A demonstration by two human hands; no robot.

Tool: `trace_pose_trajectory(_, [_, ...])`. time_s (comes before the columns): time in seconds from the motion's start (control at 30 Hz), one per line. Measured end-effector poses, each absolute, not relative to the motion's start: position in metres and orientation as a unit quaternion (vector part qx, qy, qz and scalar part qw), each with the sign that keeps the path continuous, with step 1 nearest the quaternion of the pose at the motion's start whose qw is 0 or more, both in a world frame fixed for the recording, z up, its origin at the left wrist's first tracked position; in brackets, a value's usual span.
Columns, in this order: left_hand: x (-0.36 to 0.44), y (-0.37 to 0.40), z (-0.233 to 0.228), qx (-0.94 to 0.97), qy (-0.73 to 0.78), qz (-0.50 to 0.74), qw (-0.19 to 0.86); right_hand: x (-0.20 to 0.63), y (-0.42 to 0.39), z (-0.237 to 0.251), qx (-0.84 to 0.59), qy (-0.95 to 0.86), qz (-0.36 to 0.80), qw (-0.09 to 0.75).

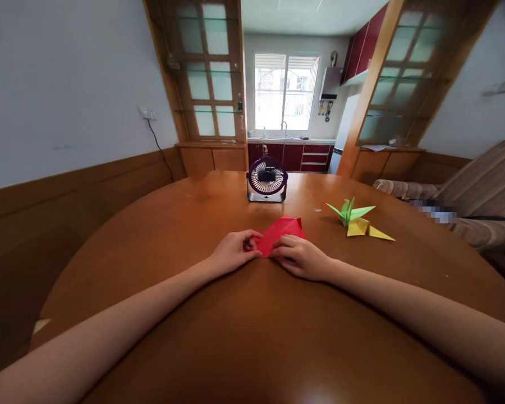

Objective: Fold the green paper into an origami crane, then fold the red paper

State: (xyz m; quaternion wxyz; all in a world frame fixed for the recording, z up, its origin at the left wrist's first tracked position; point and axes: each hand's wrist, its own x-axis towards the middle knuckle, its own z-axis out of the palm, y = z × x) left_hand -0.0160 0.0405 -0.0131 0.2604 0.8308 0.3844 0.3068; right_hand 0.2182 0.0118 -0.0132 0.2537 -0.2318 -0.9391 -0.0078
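Observation:
A folded sheet of red paper (283,230) lies on the round wooden table (185,224) in the middle of the head view. My left hand (234,251) pinches its near left corner between thumb and fingers. My right hand (299,257) presses its fingertips on the near edge of the same paper, just right of the left hand. The near tip of the paper is hidden under my fingers.
A small purple desk fan (267,179) stands behind the red paper. A green paper crane (348,212) and a yellow folded paper figure (365,229) lie to the right. A striped sofa (480,185) stands beyond the table's right edge.

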Motion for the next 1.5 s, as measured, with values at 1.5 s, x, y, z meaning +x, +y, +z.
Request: trace_pose_trajectory(1.5, [-0.012,0.05,-0.016,0.861,0.4,0.263,0.172,0.22,0.012,-0.014,-0.228,-0.934,0.021,0.273])
